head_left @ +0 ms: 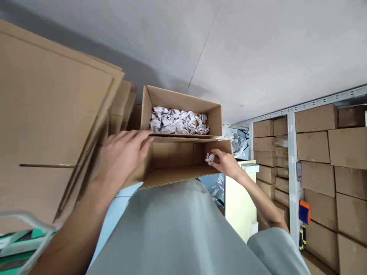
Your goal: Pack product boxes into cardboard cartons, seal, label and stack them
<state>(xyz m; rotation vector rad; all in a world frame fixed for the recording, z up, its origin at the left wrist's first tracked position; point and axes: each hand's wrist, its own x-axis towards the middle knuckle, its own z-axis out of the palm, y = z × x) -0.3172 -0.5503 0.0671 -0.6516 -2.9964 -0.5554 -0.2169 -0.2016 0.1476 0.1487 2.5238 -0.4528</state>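
Between the thumb and fingers of my right hand (226, 164) is a small crumpled piece of paper (209, 157), inside the right end of the near cardboard box (172, 173). That box stands open right in front of my body, its bottom and inner walls showing. My left hand (124, 152) grips the left corner where the near box meets the far one, thumb and index finger at the rim. Directly behind, the far cardboard box (183, 93) also stands open, with many crumpled papers (179, 121) covering its bottom.
Large flattened cardboard sheets (51, 103) lean at the left. On the right, a metal shelf (292, 152) holds stacked cartons (315, 147). A small green and white box (250, 167) lies on a pale panel (241, 202) beside my right arm. A grey wall rises behind the boxes.
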